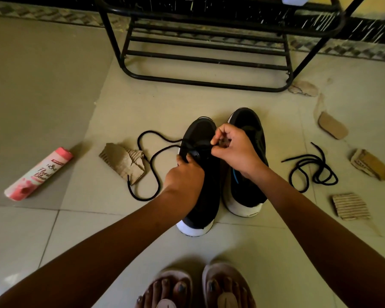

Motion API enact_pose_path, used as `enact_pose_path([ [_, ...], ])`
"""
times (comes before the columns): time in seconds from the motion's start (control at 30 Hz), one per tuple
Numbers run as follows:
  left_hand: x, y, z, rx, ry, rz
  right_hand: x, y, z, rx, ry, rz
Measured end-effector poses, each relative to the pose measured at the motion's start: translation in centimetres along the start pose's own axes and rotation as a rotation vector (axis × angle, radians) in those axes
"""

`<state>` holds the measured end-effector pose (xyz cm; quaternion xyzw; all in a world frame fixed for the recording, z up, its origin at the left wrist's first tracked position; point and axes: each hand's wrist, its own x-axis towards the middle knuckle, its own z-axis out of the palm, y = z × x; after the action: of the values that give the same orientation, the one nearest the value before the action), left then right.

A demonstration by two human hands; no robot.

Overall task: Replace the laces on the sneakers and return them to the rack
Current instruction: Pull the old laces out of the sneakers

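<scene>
Right hand pinches the lace, hiding the eyelets; left hand grips the sneaker.

1. A home, seemingly an entry or hall corner: pale glazed floor tiles run to a patterned skirting band at the floor's far edge.
2. A black metal shoe rack stands there.
3. A pink toiletry bottle and torn cardboard scraps lie on the floor; sandalled feet stand at its near edge.

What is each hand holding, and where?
Left hand grips the black, white-soled sneaker at its tongue; right hand pinches the thin black shoelace just above that sneaker's eyelets.
</scene>
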<state>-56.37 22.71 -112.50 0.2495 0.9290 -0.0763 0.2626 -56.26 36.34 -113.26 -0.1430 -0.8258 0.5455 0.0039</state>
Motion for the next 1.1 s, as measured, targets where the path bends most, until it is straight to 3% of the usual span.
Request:
enact_pose_path([
  [0.13, -0.2, 0.2, 0.0, 0.003, -0.020, 0.018, 0.2, -0.5, 0.0, -0.005, -0.106, 0.111],
  [0.27, -0.3, 0.1, 0.0, 0.014, -0.024, 0.018, 0.2, -1.3, -0.8, -0.364, -0.240, 0.039],
  [0.43, -0.3, 0.4, -0.1, 0.013, -0.018, 0.018, -0.2, -1.1, -1.1, -0.546, -0.107, -0.070],
  [0.57, -0.3, 0.4, 0.0, 0.016, -0.025, 0.016, -0.7, -1.0, -0.9, -0.273, -0.090, 0.035],
  [0.73, -0.2, 0.2, 0.1, 0.003, -0.028, 0.006, -1.1, -1.5, -1.6, 0.292, -0.143, 0.174],
  [0.83, -0.3, 0.2, 0.1, -0.002, -0.028, 0.014, -1.2, -1.5, -2.3, 0.326, -0.105, 0.144],
  [0.9, -0.3, 0.2, 0.0, 0.001, -0.028, 0.021, -1.2, -1.3, -2.4, 0.232, -0.088, 0.118],
  [1.0, -0.4, 0.2, -0.2, 0.015, -0.030, 0.029, -1.3, -1.2, -2.6, -0.240, -0.045, -0.050],
  [1.1, -0.4, 0.2, -0.3, 0.010, -0.033, 0.028, -1.5, -1.4, -3.6, -0.687, 0.252, -0.289],
])
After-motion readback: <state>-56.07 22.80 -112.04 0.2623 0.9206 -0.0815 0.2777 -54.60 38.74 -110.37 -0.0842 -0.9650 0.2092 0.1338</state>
